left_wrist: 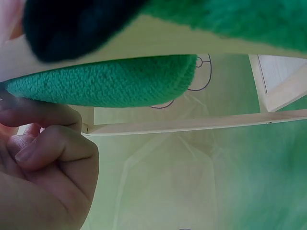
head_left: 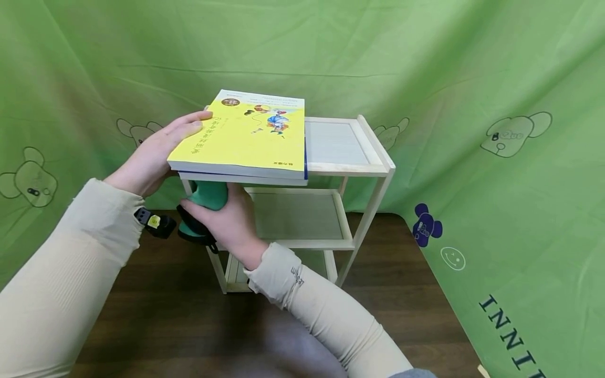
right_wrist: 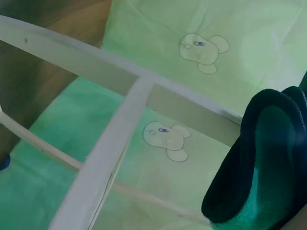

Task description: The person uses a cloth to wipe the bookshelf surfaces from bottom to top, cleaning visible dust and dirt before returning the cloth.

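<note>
A short stack of books [head_left: 255, 131], a yellow-covered one on top, lies over the left half of the top tier of a white wooden shelf. My left hand [head_left: 160, 147] holds its left edge, fingertips on the cover; the rest of the grip is hidden. Just below the books, my right hand [head_left: 231, 215] grips green fuzzy slippers [head_left: 210, 194] with black trim. In the right wrist view the slippers [right_wrist: 273, 163] fill the lower right. The left wrist view shows curled fingers [left_wrist: 57, 143] at a green slipper [left_wrist: 120, 84], behind a wooden rail.
The three-tier shelf [head_left: 378, 163] stands against a green curtain [head_left: 302, 42] printed with bear faces. Its middle tier [head_left: 298, 215] and bottom tier [head_left: 326, 265] sit beneath the books. Dark wooden floor [head_left: 392, 278] surrounds its legs. A small black device [head_left: 160, 226] hangs at my left wrist.
</note>
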A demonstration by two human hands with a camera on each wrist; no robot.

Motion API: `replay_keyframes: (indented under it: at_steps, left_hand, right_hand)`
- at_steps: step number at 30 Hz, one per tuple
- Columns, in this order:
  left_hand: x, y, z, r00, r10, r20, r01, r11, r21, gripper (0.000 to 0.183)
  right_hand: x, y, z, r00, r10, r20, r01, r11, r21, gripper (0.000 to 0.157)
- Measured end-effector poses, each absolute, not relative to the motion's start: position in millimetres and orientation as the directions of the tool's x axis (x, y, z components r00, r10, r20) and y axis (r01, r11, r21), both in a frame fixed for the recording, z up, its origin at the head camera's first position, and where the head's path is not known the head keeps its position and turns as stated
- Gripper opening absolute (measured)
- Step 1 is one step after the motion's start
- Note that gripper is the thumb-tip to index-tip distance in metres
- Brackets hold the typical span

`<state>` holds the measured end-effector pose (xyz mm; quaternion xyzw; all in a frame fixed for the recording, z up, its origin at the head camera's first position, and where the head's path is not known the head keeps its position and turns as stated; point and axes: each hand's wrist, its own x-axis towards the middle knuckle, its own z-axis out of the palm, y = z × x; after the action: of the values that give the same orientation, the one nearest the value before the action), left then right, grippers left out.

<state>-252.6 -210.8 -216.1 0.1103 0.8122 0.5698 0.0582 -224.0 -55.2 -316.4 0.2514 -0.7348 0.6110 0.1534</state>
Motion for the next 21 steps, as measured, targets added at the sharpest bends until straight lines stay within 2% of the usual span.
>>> replay_keyframes:
  at_steps: [13,21]
  left_hand:
    - [-249.7,-210.2,-219.0,-0.970,0.238,0.040,0.114,0.307,0.945,0.055]
    - [-250.3,-210.5,-218.3,-0.972,0.234,0.035,0.107,0.300,0.948,0.055]
  right_hand:
    - [-221.1,-53.7,-328.3,-0.856,-0.220,0.467,-0.504,0.160,-0.848,0.066]
    - [-216.1,-53.9,-346.5,-0.899,-0.218,0.380,-0.430,0.271,-0.861,0.064]
